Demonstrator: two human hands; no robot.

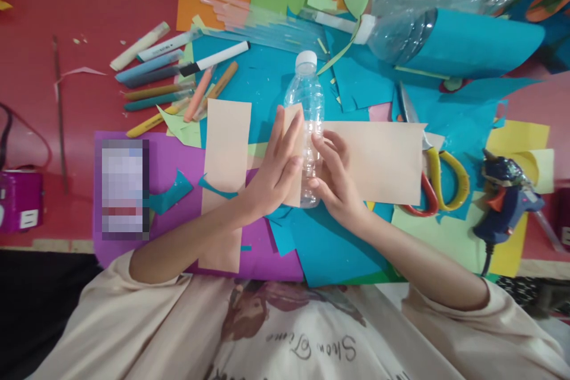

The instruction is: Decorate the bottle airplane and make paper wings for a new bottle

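A small clear plastic bottle [315, 98] with a white cap lies on the blue paper, cap pointing away from me. My left hand [278, 169] is flat, fingers stretched out, pressing a narrow beige paper end [293, 190] against the bottle's left side. On the other side, the curved fingers of my right hand [336, 175] rest on the bottle, thumb and fingertips touching it. A wide beige paper strip [383, 160] extends right from behind the bottle; whether both beige parts are one piece is hidden. Another beige strip [227, 130] lies under my left forearm.
Yellow-and-red-handled scissors [449, 181] and a blue glue gun [503, 208] lie at right. Markers [164, 71] are scattered at upper left, near clear glue sticks [271, 32]. A larger bottle wrapped in blue paper [481, 41] lies at upper right. A phone [122, 187] sits at left.
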